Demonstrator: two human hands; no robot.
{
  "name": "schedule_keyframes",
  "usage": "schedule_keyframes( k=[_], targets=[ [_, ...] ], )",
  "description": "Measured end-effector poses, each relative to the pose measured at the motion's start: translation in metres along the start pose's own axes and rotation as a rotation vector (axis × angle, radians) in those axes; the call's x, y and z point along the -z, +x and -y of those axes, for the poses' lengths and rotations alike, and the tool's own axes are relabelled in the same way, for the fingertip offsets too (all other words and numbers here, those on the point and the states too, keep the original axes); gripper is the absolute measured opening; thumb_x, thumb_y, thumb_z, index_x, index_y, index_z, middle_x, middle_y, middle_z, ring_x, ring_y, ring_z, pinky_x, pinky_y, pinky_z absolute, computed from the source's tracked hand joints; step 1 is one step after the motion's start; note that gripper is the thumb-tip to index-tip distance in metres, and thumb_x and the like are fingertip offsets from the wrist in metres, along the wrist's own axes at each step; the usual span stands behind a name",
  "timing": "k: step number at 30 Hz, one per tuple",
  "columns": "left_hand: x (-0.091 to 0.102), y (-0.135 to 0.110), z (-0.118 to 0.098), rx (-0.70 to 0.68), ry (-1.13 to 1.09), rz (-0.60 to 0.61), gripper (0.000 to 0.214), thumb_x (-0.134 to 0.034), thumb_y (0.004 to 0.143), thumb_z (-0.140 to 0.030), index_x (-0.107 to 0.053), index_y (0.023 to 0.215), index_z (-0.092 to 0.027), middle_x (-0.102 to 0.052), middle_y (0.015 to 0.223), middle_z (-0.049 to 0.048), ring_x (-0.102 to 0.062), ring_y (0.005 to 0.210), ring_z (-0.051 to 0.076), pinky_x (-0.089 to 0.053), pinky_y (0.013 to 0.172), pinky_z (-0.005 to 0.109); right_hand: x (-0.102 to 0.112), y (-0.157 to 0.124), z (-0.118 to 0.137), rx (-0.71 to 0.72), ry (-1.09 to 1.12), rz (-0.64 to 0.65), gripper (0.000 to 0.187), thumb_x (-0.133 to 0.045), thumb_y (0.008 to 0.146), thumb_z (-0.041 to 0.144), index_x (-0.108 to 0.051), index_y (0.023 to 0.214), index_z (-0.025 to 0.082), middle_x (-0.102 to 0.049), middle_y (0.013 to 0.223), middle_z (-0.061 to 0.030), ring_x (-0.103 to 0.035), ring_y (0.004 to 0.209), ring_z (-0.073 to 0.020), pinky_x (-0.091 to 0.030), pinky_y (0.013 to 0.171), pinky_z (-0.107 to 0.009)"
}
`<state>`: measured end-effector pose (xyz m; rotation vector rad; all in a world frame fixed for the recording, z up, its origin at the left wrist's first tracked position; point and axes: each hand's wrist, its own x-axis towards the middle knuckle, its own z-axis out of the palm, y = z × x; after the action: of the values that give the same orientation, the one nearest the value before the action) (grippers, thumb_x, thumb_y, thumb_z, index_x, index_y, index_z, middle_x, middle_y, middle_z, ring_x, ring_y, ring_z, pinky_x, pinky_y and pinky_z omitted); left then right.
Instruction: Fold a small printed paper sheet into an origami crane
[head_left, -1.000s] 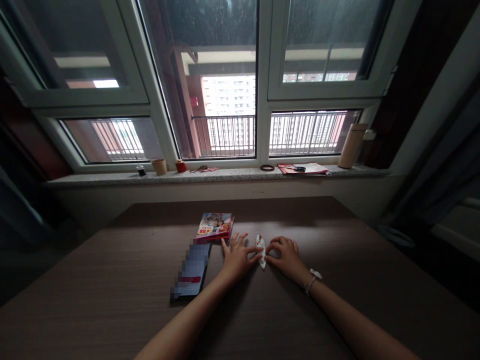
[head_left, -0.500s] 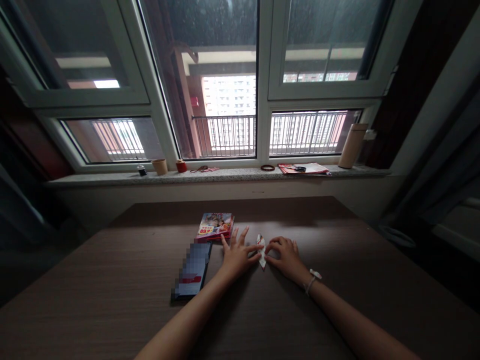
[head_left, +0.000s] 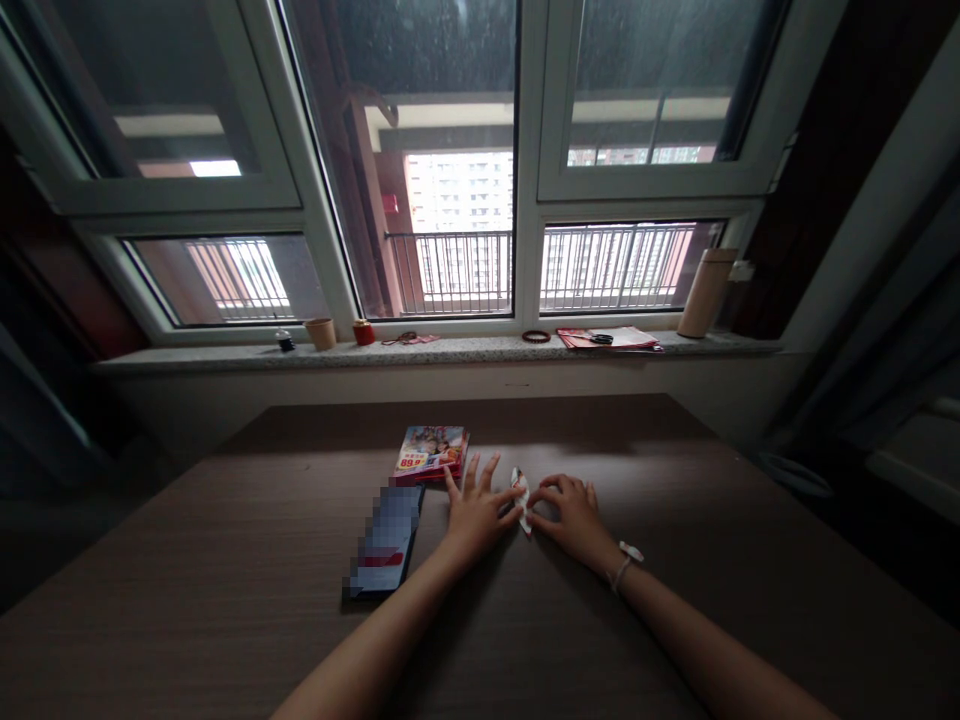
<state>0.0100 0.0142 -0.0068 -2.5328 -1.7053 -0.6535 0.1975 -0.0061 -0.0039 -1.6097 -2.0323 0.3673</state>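
A small piece of folded paper (head_left: 522,502), white with red marks and pointed at its ends, is between my two hands above the brown table. My left hand (head_left: 478,510) pinches its left edge between thumb and index finger, the other fingers spread out. From the right, my right hand (head_left: 571,512) holds the opposite edge with thumb and fingertips, its fingers curled. A bracelet (head_left: 621,566) with a white piece circles my right wrist. Close to my left hand lie a stack of colourful printed leaflets (head_left: 429,452) and a phone (head_left: 390,540), its screen partly pixelated.
The brown table (head_left: 187,560) reaches toward a stone windowsill (head_left: 465,347). On the sill stand a small bottle (head_left: 284,340), a tan cup (head_left: 321,334), a red spool (head_left: 364,332), a dark ring-shaped band (head_left: 535,337), red-and-white papers with scissors (head_left: 600,339), and a tall beige flask (head_left: 707,292).
The folded paper is tilted a little more and looks narrower and more creased. My hands have hardly shifted; the left has edged slightly to the right.
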Motion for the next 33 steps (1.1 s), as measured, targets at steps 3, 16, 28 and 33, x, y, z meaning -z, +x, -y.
schedule_keyframes(
  k=[3,16,28,33],
  targets=[
    [0.000,0.000,-0.001,0.003,-0.012,-0.011,0.024,-0.064,0.080,-0.047,-0.069,0.103,-0.044,-0.038,0.148,-0.0040,-0.020,0.140,0.032,0.010,0.107,0.068,0.000,0.001,-0.002,0.005,-0.010,0.019,0.022,-0.064,0.077,0.046,-0.069,0.097,0.038,-0.055,0.118,-0.0019,-0.044,0.118,-0.0264,-0.014,0.108,-0.060],
    [0.009,0.002,0.007,-0.040,-0.004,0.065,0.028,-0.058,0.081,-0.057,-0.064,0.108,-0.052,-0.032,0.152,-0.0074,-0.017,0.141,0.037,0.010,0.104,0.071,-0.007,0.002,-0.009,0.093,0.021,0.077,0.023,-0.062,0.083,0.035,-0.068,0.102,0.046,-0.055,0.121,-0.0003,-0.043,0.120,-0.0250,-0.013,0.109,-0.061],
    [0.009,0.002,0.009,0.041,0.050,0.131,0.039,-0.046,0.081,-0.069,-0.055,0.117,-0.058,-0.021,0.156,-0.0068,-0.008,0.143,0.038,0.013,0.100,0.073,-0.009,0.006,-0.011,0.055,0.004,0.105,0.019,-0.061,0.084,0.041,-0.070,0.100,0.044,-0.055,0.119,-0.0004,-0.043,0.119,-0.0242,-0.014,0.110,-0.057],
    [0.012,0.004,0.010,0.039,0.074,0.169,0.042,-0.042,0.080,-0.073,-0.053,0.119,-0.058,-0.017,0.157,-0.0072,-0.004,0.144,0.038,0.011,0.101,0.073,-0.010,0.006,-0.011,0.063,-0.001,0.104,0.018,-0.059,0.085,0.042,-0.071,0.098,0.042,-0.055,0.119,-0.0009,-0.044,0.119,-0.0245,-0.014,0.110,-0.057]
  ],
)
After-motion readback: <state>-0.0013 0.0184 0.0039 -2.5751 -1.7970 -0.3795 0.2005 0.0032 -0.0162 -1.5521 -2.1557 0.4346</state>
